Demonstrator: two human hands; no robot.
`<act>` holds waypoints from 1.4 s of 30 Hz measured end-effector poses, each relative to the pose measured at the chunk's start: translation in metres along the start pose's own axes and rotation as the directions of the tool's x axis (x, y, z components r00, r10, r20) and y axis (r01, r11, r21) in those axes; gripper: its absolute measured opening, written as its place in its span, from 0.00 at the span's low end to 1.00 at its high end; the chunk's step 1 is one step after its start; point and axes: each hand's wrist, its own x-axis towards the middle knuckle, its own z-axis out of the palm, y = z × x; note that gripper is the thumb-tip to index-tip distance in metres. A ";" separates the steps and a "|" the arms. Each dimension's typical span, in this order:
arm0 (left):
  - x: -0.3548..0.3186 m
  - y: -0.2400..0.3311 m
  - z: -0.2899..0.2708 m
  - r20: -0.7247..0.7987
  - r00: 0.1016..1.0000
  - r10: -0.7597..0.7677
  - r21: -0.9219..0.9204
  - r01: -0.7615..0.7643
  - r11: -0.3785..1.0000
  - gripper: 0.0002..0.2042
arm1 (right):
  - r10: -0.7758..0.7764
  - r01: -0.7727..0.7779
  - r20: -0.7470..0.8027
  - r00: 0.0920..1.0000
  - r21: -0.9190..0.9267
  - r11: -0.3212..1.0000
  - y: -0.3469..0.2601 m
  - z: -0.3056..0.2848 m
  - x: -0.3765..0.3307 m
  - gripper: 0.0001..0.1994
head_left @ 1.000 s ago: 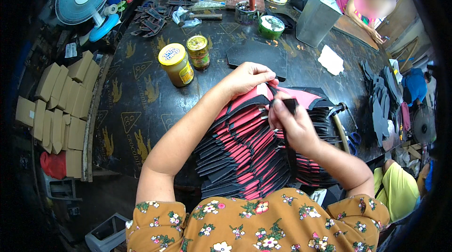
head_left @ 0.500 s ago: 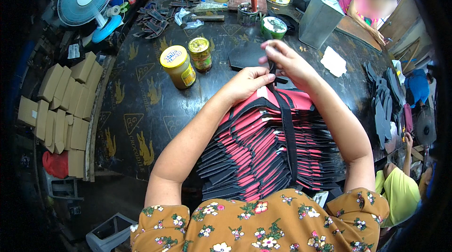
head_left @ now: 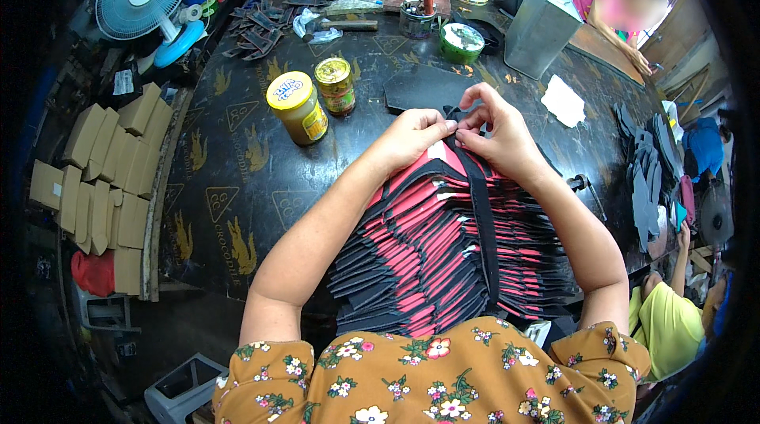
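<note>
A thick bundle of red and black flat strap-like pieces (head_left: 419, 246) lies stacked like a fan on the table, close to my body. A black fabric band (head_left: 483, 226) runs lengthwise over it. At the far end of the bundle my left hand (head_left: 412, 141) is closed, thumb and fingers pinching the band's end. Beside it, my right hand (head_left: 507, 139) is closed on the same band, its thumb and index finger meeting near the left thumb. The fingers partly hide where the band's ends cross.
Two jars with yellow lids (head_left: 297, 111) stand left of my hands. Behind them lie a hammer (head_left: 348, 26), a green tub (head_left: 461, 44) and a metal can (head_left: 541, 32). Dark cut pieces (head_left: 637, 174) sit at the right edge. Other people work around the table.
My right hand has come down and nearer to my left hand, from a raised position above the band. The left hand keeps its pinch in nearly the same place.
</note>
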 end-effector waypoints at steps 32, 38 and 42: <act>-0.004 0.001 0.005 -0.101 0.995 0.018 -0.043 -0.022 0.999 0.12 | 0.241 -0.356 0.383 0.892 0.264 0.896 0.026 -0.012 0.003 0.09; -0.002 0.000 0.005 -0.077 0.997 -0.007 -0.088 0.000 0.996 0.12 | 0.145 -0.324 0.486 0.862 0.307 0.895 0.031 -0.011 0.009 0.07; 0.001 -0.004 0.003 -0.079 0.997 0.010 -0.068 -0.016 0.998 0.12 | 0.222 -0.317 0.359 0.907 0.231 0.920 0.033 -0.005 0.005 0.07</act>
